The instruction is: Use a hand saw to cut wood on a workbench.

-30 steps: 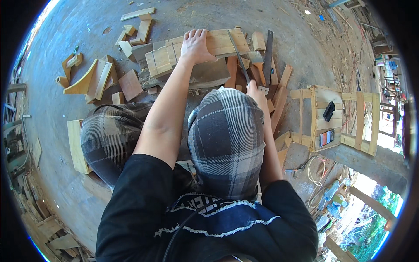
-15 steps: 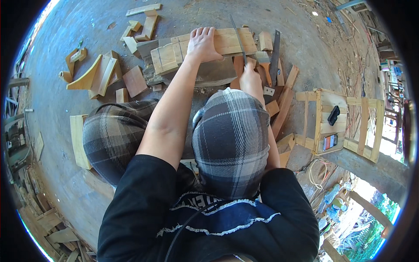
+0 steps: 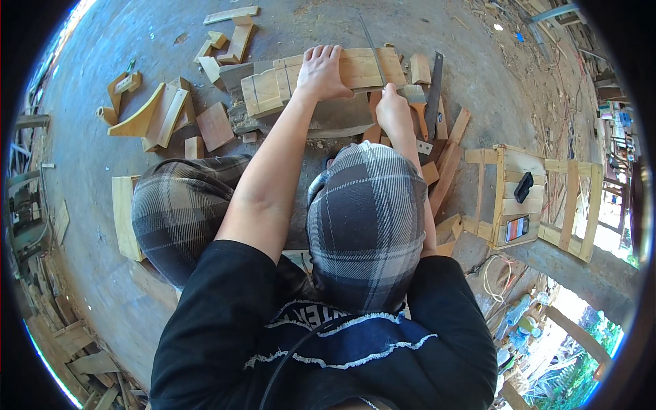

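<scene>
A pale wooden board (image 3: 355, 67) with dark pencil-like lines across it lies on a thicker block of wood (image 3: 338, 115). My left hand (image 3: 321, 74) spans the board near its middle, fingers at the far edge and thumb at the near edge, pressing it down. In my right hand (image 3: 395, 109), closed around its handle end, is a handsaw (image 3: 378, 63) seen nearly edge-on. Its thin dark blade crosses the board near the right end and points away from me. The handle is mostly hidden by my fingers.
Right of the board lie a wood block (image 3: 420, 68), a second saw (image 3: 435, 78), a brush (image 3: 417, 102) and reddish wood strips (image 3: 447, 164). Cut and curved wood pieces (image 3: 140, 116) lie at the left. A wooden stool-like frame (image 3: 502, 184) holds a phone (image 3: 517, 229) and a black object (image 3: 524, 187).
My right hand has shifted slightly away from me along the saw's line. The left hand stays on the board. The whole view has shifted a little.
</scene>
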